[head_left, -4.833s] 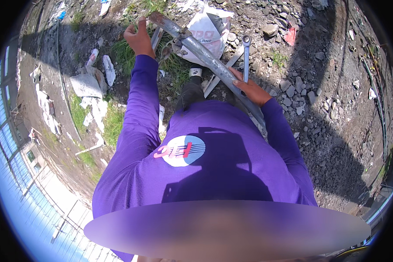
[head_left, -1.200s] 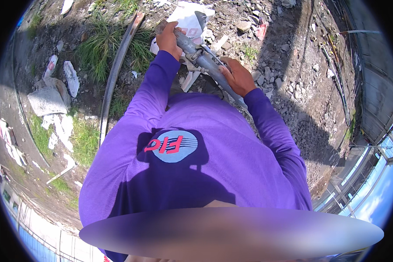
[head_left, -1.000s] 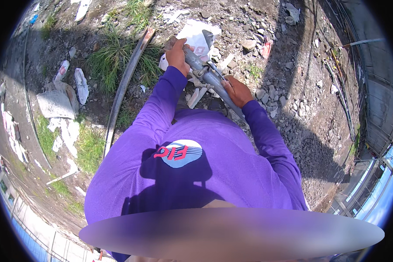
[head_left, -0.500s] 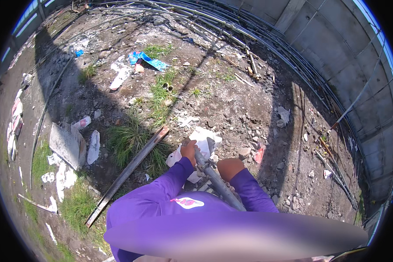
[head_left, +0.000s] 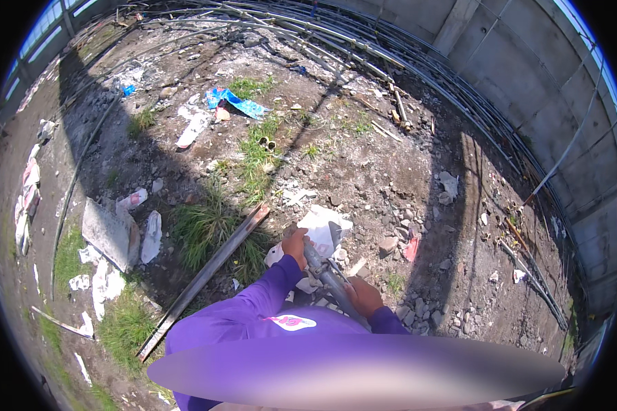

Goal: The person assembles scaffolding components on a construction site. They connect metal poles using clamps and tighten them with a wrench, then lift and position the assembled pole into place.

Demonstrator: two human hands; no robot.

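Note:
My left hand [head_left: 295, 248] is wrapped around the far end of a grey metal pipe [head_left: 337, 292]. The pipe slants from there back toward my body, its near end hidden against my purple shirt. A collar with a thin metal piece [head_left: 320, 264] sits on it between my hands. Lower down, my right hand [head_left: 365, 296] grips the pipe from its right side, with most of the fingers out of sight behind it. White torn sacking [head_left: 327, 229] lies on the ground just beyond the pipe's far end.
A long metal channel [head_left: 212, 270] lies to my left across grass. Beyond it are a pale slab [head_left: 110, 233] and scraps of sacking. Stones [head_left: 389, 245] and a red scrap [head_left: 412, 248] lie at right. Long poles [head_left: 363, 46] line the concrete wall [head_left: 528, 82].
My right hand has moved down along the pipe, from near the collar toward my body. My left hand stays at the far end. The whole view has shifted slightly.

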